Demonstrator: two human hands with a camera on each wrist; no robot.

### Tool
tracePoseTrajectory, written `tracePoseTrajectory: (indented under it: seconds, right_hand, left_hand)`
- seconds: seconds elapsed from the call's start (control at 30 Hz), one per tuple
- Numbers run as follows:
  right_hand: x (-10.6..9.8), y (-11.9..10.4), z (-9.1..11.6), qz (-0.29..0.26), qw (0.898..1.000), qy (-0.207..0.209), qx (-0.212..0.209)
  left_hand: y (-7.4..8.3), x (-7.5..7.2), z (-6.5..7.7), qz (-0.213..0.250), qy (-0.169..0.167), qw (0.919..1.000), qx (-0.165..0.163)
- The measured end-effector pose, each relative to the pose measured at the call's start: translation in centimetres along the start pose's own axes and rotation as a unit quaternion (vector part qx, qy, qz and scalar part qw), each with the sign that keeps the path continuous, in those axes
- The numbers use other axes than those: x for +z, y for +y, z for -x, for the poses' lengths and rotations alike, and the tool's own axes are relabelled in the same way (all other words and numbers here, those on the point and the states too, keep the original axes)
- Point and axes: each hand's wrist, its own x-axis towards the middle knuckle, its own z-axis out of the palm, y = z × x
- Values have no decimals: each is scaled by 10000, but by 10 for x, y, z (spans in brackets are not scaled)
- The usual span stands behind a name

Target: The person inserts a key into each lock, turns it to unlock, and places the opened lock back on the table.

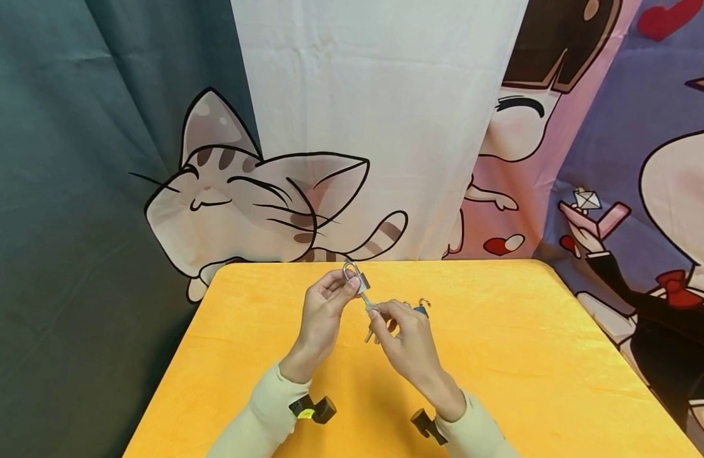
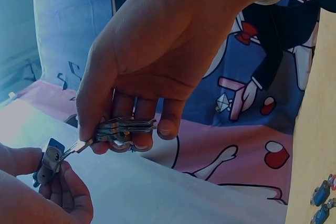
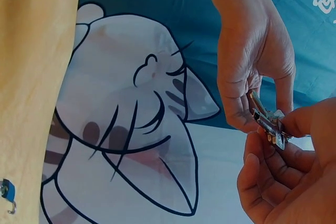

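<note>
My left hand point(image 1: 321, 313) holds a silver padlock point(image 1: 363, 282) between thumb and fingers, its shackle pointing up and away. My right hand point(image 1: 408, 338) pinches a key point(image 1: 369, 302) whose tip is at the underside of the padlock; how deep it sits cannot be told. In the left wrist view, more keys point(image 2: 123, 127) bunch under the right hand's fingers, and the padlock's keyhole face point(image 2: 54, 154) turns toward the key. The right wrist view shows the keys point(image 3: 270, 129) in the right hand point(image 3: 294, 179), with the padlock mostly hidden behind them.
Beyond my right hand, a blue padlock point(image 1: 421, 310) with its shackle raised lies on the yellow table point(image 1: 529, 356). Two blue padlocks appear at the edge of the left wrist view, the nearer one point(image 2: 321, 214) partly cut off. A printed cat curtain point(image 1: 386, 127) hangs behind the table.
</note>
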Motion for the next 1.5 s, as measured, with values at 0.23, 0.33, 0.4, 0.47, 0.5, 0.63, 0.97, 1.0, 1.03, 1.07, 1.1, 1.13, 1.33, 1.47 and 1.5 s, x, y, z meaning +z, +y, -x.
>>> tracePoseTrajectory:
  seconds: [0.23,0.33,0.4,0.47,0.5,0.63,0.97,1.0,1.03,1.07,1.1,1.13,1.33,1.47,1.5]
  right_hand:
    - [0,-1,0,-15,9999,108,24]
    - [0,-1,0,-3,9999,110,1]
    - [0,-1,0,28,10000,87,-8]
    - [0,-1,1,37,10000,63,-4]
    - [0,-1,1,33,10000,48,11]
    - [0,-1,1,17,10000,80,50]
    - [1,-1,-1,-181,9996,217,26]
    - [1,0,0,-253,9994,218,44]
    - [1,0,0,-355,9991,217,58]
    - [1,0,0,-471,9986,211,72]
    - [1,1,0,-588,9980,193,95]
    - [1,1,0,-699,9973,177,125]
    - [-3,-1,0,-1436,9866,-141,755]
    - [-5,-1,1,-2027,9689,-509,1322]
    - [-6,-1,1,-2182,9638,-589,1412]
  left_hand:
    - [-2,0,1,-104,59,9999,50]
    - [-3,0,2,-148,88,9998,111]
    - [-3,0,2,-158,101,9997,142]
    - [-4,0,2,-182,98,9996,167]
    - [-4,0,2,-187,100,9996,174]
    - [-5,1,3,-223,110,9995,213]
    - [-13,7,7,-134,-11,9999,20]
    - [-14,8,7,-153,-28,9999,18]
    - [-14,8,8,-164,-45,9999,23]
    - [-14,8,8,-178,-61,9998,24]
    - [-14,8,8,-193,-77,9998,27]
    - [-14,8,8,-207,-94,9997,32]
    - [-11,9,10,-45,-163,9998,46]
    - [-11,9,10,192,-225,9996,40]
    - [-11,8,10,200,-252,9995,34]
